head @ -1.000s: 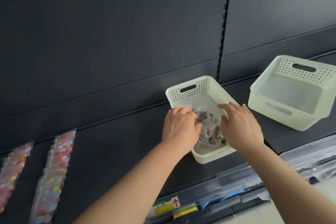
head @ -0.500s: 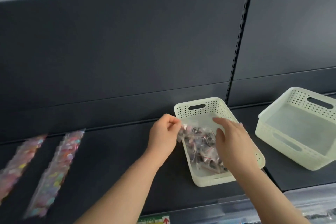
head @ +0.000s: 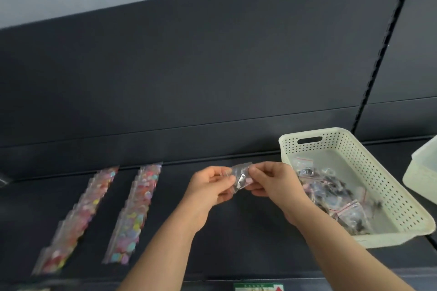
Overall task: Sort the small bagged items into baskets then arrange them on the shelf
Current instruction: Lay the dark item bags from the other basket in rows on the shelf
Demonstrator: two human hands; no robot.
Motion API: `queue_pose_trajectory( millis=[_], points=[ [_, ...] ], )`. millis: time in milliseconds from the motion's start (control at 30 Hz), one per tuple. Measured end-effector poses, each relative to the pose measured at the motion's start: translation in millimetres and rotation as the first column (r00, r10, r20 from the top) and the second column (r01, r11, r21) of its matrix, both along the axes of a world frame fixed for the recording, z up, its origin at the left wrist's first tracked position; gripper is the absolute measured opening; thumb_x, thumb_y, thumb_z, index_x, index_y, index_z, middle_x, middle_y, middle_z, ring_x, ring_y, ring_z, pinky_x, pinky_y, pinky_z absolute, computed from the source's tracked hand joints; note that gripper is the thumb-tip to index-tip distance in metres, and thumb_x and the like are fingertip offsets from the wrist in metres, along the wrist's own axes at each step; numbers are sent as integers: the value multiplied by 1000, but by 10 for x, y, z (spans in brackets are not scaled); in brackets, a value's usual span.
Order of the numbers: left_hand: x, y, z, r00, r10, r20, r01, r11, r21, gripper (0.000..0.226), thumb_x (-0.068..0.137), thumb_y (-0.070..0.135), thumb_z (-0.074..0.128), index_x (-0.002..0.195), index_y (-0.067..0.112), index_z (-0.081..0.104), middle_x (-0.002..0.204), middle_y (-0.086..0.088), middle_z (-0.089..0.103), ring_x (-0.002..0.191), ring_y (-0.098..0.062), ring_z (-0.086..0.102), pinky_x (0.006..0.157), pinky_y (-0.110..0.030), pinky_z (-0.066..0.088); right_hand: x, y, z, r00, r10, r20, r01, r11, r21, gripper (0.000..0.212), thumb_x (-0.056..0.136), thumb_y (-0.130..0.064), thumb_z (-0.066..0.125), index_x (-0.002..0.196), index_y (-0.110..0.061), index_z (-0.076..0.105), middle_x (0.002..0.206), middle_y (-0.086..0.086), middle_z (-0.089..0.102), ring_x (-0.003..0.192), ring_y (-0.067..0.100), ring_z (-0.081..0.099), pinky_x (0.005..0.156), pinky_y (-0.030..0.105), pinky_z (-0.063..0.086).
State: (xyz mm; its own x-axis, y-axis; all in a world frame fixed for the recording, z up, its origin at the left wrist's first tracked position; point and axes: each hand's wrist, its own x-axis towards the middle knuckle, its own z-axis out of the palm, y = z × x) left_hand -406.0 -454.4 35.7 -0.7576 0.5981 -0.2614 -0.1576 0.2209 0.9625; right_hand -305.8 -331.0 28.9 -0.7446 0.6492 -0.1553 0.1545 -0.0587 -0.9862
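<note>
Small clear bag moved left from the perforated basket; left hand and right hand pinch its edges. Likely light, limp, slippery.

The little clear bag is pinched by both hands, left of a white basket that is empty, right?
No: the head view shows the white basket holding a heap of small bags, not empty. The rest stands: left hand and right hand both pinch the little clear bag, left of it.
</note>
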Motion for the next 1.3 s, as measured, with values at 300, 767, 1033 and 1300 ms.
queue_pose_trajectory(
  millis=[300,767,1033,1300],
  points=[
    [-280,-101,-220,998,59,-22,-60,998,-37,9,93,4,63,95,8,71,86,-6,73,72,-11,68,72,-27,60,-192,-139,-215,999,50,-4,-50,984,-169,11,91,-18,63,100,-17,67,81,2,75,77,13,72,68,26,55],
    [-804,443,-658,977,105,-188,-154,949,-273,14,82,13,76,85,18,64,79,1,72,68,-11,69,66,-32,60,-745,200,-664,883,-339,325,247,924,290,34,77,-34,75,108,-32,63,76,-16,69,85,5,63,76,29,48],
    [-1113,809,-886,868,-103,-485,-187,838,-512,24,81,39,74,89,27,55,91,8,70,89,-18,65,69,-30,52,-1042,335,-719,788,-447,424,189,830,525,30,84,-41,64,112,-34,55,85,-16,66,91,14,63,75,28,45],
    [-1088,730,-820,888,-86,-452,-144,881,-451,28,79,41,76,90,24,56,82,10,64,85,-16,63,72,-33,54,-942,317,-618,824,-446,349,153,768,622,28,86,-34,62,113,-29,57,87,-14,60,89,13,59,74,29,46]
  ],
)
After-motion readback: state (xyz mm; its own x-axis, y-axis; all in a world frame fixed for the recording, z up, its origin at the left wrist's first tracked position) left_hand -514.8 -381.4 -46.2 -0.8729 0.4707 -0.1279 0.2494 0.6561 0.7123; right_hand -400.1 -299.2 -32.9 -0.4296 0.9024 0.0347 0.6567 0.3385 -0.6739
